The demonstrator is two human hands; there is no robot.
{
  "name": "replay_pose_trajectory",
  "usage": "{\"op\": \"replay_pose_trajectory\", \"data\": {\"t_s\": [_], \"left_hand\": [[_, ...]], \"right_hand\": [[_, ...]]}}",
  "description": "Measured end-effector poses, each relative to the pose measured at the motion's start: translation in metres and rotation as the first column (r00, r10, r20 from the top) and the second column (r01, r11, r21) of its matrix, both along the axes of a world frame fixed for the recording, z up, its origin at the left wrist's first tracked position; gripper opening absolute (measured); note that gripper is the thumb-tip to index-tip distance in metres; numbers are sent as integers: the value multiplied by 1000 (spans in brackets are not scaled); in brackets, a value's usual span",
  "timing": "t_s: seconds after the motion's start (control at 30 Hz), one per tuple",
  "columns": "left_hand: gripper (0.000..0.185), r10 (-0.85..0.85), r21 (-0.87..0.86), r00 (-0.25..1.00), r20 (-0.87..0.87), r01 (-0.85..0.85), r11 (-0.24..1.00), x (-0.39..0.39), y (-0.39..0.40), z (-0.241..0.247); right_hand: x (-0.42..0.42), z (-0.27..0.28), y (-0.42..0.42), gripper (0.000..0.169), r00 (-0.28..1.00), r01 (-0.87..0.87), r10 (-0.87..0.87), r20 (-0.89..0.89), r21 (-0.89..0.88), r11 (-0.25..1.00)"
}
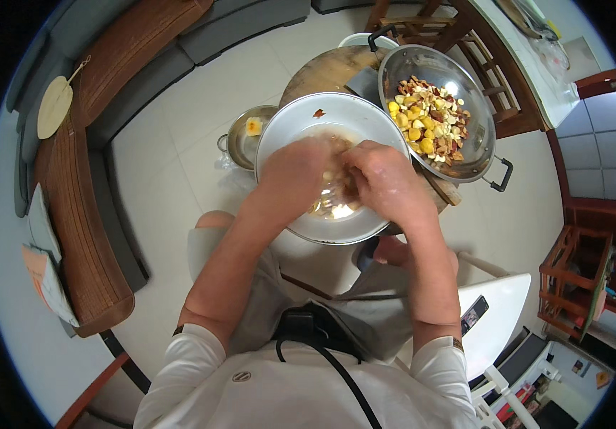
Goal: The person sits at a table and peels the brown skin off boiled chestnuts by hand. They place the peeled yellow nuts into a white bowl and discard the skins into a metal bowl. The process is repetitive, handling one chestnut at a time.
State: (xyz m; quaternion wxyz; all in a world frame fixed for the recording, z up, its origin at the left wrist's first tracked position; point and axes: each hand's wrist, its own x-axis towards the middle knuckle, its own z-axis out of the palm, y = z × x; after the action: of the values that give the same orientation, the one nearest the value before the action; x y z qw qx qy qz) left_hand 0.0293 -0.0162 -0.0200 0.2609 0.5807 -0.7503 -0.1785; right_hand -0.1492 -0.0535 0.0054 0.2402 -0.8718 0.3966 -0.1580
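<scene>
In front of me is a wide pale metal basin [300,110] with shallow water and light pieces in its bottom. My left hand [297,166] is over the basin's left half, blurred by motion. My right hand [385,179] is over the right half, fingers curled inward and looking wet. Something brownish and blurred shows between the two hands; I cannot tell what it is or whether either hand grips it. A small reddish-brown scrap [319,113] sticks to the basin's far inner wall.
Right of the basin, a steel wok [479,115] holds yellow, cream and brown chopped pieces [428,120]. Beneath is a round wooden board [313,72] with a dark flat blade [364,86]. At left, a small steel pot [241,147] contains a yellowish lump [254,126]. A phone [474,315] lies on a white chair [501,305].
</scene>
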Motion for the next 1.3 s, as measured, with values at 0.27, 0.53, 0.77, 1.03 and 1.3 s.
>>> {"op": "replay_pose_trajectory", "data": {"t_s": [0.27,0.53,0.77,1.03,1.3], "left_hand": [[16,-91,149,989,116,73,986,1,4,-3],[13,-105,206,993,59,91,974,4,1,-7],[10,-71,167,997,44,63,984,4,-2,-9],[9,41,206,999,20,-44,977,3,-5,-1],[8,191,-6,981,-22,-191,981,2,-4,0]], "right_hand": [[12,-10,3,25,898,-33,3,-441,-59,998],[15,-12,-4,27,897,-32,105,-430,173,984],[13,-17,-8,20,971,-91,124,-205,163,982],[16,-15,-10,21,1000,-16,20,-22,152,988],[17,-15,-8,25,1000,-28,28,13,7,1000]]}}
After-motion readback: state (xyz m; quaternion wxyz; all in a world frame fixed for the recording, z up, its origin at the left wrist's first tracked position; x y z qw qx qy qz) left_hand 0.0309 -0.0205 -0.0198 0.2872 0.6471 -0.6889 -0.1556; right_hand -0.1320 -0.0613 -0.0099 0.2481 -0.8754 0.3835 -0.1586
